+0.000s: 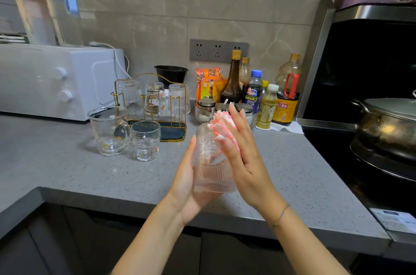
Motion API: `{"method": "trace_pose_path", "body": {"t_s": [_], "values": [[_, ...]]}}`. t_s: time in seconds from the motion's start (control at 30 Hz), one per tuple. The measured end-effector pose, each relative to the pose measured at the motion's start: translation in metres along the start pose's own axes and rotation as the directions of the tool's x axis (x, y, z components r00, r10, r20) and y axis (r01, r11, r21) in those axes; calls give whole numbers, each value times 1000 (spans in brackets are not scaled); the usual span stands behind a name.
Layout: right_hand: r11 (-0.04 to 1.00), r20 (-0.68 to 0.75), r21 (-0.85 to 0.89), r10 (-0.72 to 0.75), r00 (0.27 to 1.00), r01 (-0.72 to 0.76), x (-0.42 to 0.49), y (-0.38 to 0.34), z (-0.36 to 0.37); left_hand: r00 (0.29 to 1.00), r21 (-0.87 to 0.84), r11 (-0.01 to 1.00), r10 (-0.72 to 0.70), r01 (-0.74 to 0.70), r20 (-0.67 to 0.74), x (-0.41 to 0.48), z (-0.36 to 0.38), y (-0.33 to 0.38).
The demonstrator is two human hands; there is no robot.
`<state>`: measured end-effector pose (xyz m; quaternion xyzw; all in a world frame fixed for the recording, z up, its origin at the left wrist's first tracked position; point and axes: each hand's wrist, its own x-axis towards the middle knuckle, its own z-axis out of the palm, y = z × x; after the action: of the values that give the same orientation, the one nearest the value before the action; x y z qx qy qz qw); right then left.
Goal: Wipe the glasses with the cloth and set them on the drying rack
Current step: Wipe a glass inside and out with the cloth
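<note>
Clear ribbed glass (211,169) is off the counter (90,175), held mid-air near the front edge, tilted with the mouth pointing up and away from the camera. Left hand (186,182) cups it from below and from the left, palm under the base, thumb up along the side wall, fingers wrapped round the back. Right hand (243,155) is on the glass's right side, fingers straight and close together, flat against the cloth (221,127). Cloth is pink and white, bunched, squeezed between the right palm and the rim of the glass; a wad of it sticks out past the fingers at the top. Can't tell how far it goes inside the glass.

Rack (171,134): gold wire frame on a dark tray, back of the counter, beyond and left of the hands. 3 glasses upside down on its pegs: ribbed one (130,94) left, printed one (154,98) middle, ribbed one (179,98) right.

2 more glasses stand upright on the counter just in front of the rack: handled mug (109,130) at left, small embossed tumbler (145,139) just beside it, right.

White oven (49,81) far left against the wall. Black cup (171,73) behind the rack. Sauce and oil bottles (233,81) clustered at the wall under the sockets (217,50), lidded jars (206,109) in front of them. Steel pot (387,126) on the black hob (360,173), right.
</note>
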<state>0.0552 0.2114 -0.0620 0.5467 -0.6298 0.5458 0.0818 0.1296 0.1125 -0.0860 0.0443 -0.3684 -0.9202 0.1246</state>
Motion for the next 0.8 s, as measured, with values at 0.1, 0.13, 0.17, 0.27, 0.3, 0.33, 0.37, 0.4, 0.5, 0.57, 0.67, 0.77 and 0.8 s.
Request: {"method": "trace_pose_path", "body": {"t_s": [0.1,0.13,0.17,0.27,0.3,0.33,0.37,0.4,0.5,0.57,0.67,0.77,0.8], "values": [[996,-8,64,56,998,-55,1,3,1,999,38,999,36,-37,2,-2,2,0],[995,-5,78,55,998,-54,0,2,2,998,51,997,57,-58,9,-3,3,0],[995,1,88,47,999,-47,-3,2,3,997,68,995,79,-80,13,-4,4,0],[998,27,64,7,1000,-9,-15,-1,12,991,74,988,135,-135,0,-2,4,0],[999,35,50,-12,999,11,-21,-1,15,988,62,987,152,-150,-24,-1,4,1],[999,44,44,-28,999,27,-28,-1,19,985,50,985,165,-162,-50,0,3,2],[998,50,37,-43,998,41,-33,-1,22,984,41,986,167,-164,-61,1,2,3],[998,56,31,-53,997,51,-37,-1,23,985,38,987,159,-157,-71,0,3,4],[997,57,20,-79,995,78,-39,-3,21,986,32,992,127,-124,-107,0,3,5],[994,52,-17,-108,993,109,-35,-4,19,994,15,996,94,-93,-63,-1,3,4],[990,-3,-54,-134,991,134,-28,-4,15,998,55,997,59,-58,-10,-3,2,2],[999,-55,9,-33,998,33,-17,-6,5,1000,117,993,-7,4,24,-6,0,-3],[998,-63,58,31,998,-27,-13,-7,0,999,137,990,-22,19,24,-7,-1,-4]]}}
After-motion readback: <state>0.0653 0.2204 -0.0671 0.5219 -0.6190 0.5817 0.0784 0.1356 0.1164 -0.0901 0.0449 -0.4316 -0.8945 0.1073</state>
